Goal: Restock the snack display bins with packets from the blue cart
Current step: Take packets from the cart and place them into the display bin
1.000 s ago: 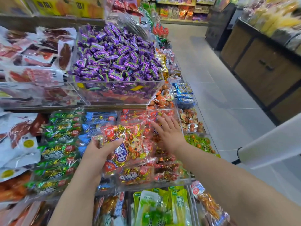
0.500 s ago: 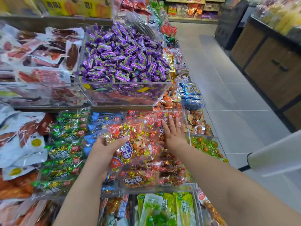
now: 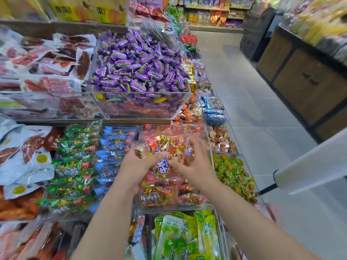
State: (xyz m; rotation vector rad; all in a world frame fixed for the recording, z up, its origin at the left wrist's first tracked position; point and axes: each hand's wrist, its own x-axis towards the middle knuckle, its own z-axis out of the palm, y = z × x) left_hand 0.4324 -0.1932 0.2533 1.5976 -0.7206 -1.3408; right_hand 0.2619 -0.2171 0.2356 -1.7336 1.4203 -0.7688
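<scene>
right hand comes back onto the shiny red-gold packet, fingers spread; left hand grips its edge.

Bare forearms, bare hands

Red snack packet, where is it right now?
Head view, centre: the red snack packet is held in the left hand, right hand at its other edge, over the red-packet bin, right of the blue packets.

The packet I hold is glossy, crinkled plastic; bins are clear, smooth plastic; cabinets at upper right, matt wood.
</scene>
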